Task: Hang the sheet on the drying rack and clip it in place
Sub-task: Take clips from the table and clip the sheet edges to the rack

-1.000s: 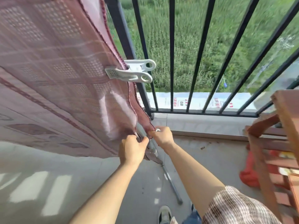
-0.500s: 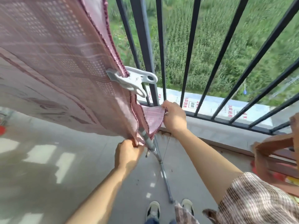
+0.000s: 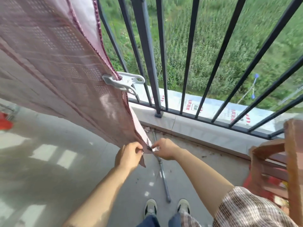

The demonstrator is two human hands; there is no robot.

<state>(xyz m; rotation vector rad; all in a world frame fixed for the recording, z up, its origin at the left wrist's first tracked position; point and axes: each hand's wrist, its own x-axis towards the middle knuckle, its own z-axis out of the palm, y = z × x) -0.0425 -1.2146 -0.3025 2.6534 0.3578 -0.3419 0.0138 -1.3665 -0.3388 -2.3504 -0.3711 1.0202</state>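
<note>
1. A pink patterned sheet (image 3: pixel 57 71) hangs down from overhead in two layers. It fills the upper left, close beside a black balcony railing (image 3: pixel 147 54).
2. A white plastic clip (image 3: pixel 124 82) bites the sheet's right edge partway down, probably so wind cannot part the layers.
3. At the bottom corner, the left hand (image 3: pixel 128 155) has its grip closed on the front layer, thumb and fingers pinching the hem.
4. Just beside it, the right hand (image 3: pixel 165 149) pinches the back layer's corner. The hands nearly touch, apparently matching the corners and pulling the cloth taut. I see no spare clip in either hand.
5. A grey metal tube (image 3: pixel 164 176), seemingly a leg of the drying rack, slants from under the hands to the floor between the person's shoes (image 3: pixel 150 208).
6. A wooden chair (image 3: pixel 291 153) stands at the right edge.
</note>
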